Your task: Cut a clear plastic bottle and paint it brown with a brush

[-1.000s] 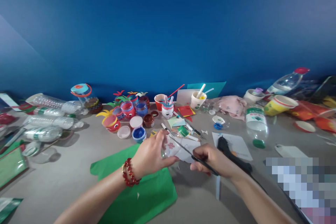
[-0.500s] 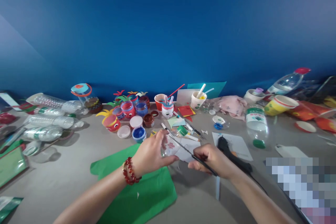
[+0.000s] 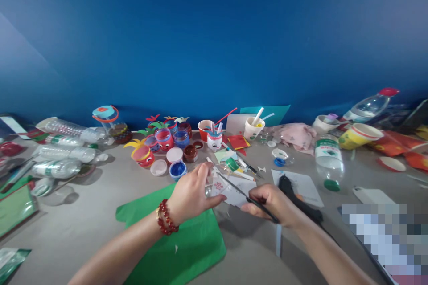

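Note:
My left hand (image 3: pixel 190 193), with a red bead bracelet at the wrist, is closed on the edge of a clear plastic piece (image 3: pixel 218 185) that bears a red flower pattern. My right hand (image 3: pixel 270 205) grips dark-handled scissors (image 3: pixel 239 190), their blades pointing up and left across the plastic. Whether the blades are parted I cannot make out. Below and left of the plastic, a green sheet (image 3: pixel 174 249) lies under my left forearm. Just right of my right hand is a black glue gun (image 3: pixel 294 196), partly on white paper (image 3: pixel 309 189).
Paint jars (image 3: pixel 178 169) and decorated cups (image 3: pixel 142 156) stand behind my left hand. Clear bottles (image 3: pixel 58 168) lie at the left. A pen cup (image 3: pixel 253 128) and a pink cloth (image 3: pixel 297 136) are at the back. An upturned bottle (image 3: pixel 329 164) stands at the right.
The plastic piece has turned slightly in my left hand, and the scissors have shifted a little with it. The whole view has moved slightly. Both hands keep their holds.

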Tool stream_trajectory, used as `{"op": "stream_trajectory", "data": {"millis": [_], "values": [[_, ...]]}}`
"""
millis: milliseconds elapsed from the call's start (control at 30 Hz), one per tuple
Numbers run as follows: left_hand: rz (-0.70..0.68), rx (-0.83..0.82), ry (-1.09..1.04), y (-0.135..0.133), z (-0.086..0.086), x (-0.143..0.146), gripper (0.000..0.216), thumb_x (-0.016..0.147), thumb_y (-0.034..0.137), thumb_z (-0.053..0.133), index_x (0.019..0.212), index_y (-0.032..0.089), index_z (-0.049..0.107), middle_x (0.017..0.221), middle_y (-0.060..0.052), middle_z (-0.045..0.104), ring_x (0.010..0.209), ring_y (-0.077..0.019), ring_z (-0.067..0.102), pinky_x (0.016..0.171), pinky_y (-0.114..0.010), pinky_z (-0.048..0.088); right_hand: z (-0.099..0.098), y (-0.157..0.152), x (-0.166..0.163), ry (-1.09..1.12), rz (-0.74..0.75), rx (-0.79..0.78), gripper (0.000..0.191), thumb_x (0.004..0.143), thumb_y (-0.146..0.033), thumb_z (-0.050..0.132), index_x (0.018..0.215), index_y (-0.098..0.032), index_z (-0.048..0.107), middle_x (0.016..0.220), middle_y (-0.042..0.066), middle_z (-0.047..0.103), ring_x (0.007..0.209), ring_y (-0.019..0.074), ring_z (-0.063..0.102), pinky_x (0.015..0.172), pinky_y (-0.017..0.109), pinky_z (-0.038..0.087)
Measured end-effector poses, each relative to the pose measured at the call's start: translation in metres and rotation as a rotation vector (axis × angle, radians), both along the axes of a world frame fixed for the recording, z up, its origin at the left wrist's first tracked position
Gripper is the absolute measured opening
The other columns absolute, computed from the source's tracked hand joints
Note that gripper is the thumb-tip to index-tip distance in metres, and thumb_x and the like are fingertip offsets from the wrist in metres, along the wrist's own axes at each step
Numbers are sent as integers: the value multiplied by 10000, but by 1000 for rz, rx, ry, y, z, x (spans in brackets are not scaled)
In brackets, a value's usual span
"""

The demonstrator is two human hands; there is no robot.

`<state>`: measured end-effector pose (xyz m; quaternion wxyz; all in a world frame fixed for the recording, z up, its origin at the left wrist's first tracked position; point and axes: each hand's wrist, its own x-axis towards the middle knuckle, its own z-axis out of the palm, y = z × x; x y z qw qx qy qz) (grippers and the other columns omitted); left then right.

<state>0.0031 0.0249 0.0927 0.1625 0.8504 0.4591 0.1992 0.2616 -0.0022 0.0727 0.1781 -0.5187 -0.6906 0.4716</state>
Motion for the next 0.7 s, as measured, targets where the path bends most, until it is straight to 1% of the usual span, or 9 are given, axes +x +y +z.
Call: {"op": "stream_trajectory", "data": {"millis": [67,133,200,300,400,467,567,633,700], "values": [[-35,31,20,0,5,-3,760,778,608,688,1325,146,433,1124,-153,668,999,-326,693,814,-435,568,2,0,0,-27,-3,-5,587,747,-622,673,525,-209,319,530,-63,268,525,83,251,465,236,185],[-94,-4,7,1,12,-8,832,748,644,700,1355,148,422,1198,-173,650,1036,-330,684,851,-450,569,6,0,-1,-62,-13,-3,599,718,-624,698,513,-211,316,514,-66,268,514,83,252,457,236,184],[-135,-91,-46,5,18,-14,806,742,649,703,1348,184,447,1274,-161,622,1029,-291,687,847,-413,580,9,-1,-1,-89,-8,24,620,700,-637,712,504,-210,307,506,-68,260,512,82,248,456,238,180],[-166,-254,-159,15,23,-20,718,737,580,742,1316,242,485,1372,-129,567,1022,-241,689,789,-348,592,11,-3,0,-111,20,67,629,688,-639,734,502,-205,317,515,-67,255,527,86,249,461,239,178],[-312,-473,-298,22,21,-19,625,758,488,758,1270,224,516,1215,-97,672,959,-219,707,821,-352,583,11,-4,1,-55,48,36,633,673,-641,759,508,-206,331,506,-71,267,525,86,251,457,238,173],[-360,-560,-360,22,20,-16,533,787,452,742,1212,198,545,1074,-73,720,894,-205,714,826,-351,576,10,-4,2,1,64,6,632,675,-635,767,508,-205,335,485,-73,291,513,83,258,457,239,177],[-241,-477,-313,16,19,-9,509,773,446,745,1164,183,550,986,-56,733,851,-209,710,803,-350,563,8,-4,1,30,36,-5,629,684,-624,769,518,-209,326,480,-75,303,501,79,264,457,235,174],[-150,-405,-239,10,18,-5,556,749,455,751,1182,184,530,984,-53,736,839,-217,712,783,-351,556,8,-4,-1,41,26,-2,631,689,-630,759,522,-213,316,488,-76,291,503,80,259,455,234,167],[-103,-371,-191,6,16,-2,599,743,470,739,1217,189,506,1008,-58,737,843,-226,717,748,-338,553,8,-3,-2,44,35,20,632,693,-640,746,522,-214,311,496,-74,279,512,82,251,458,237,165]]}}
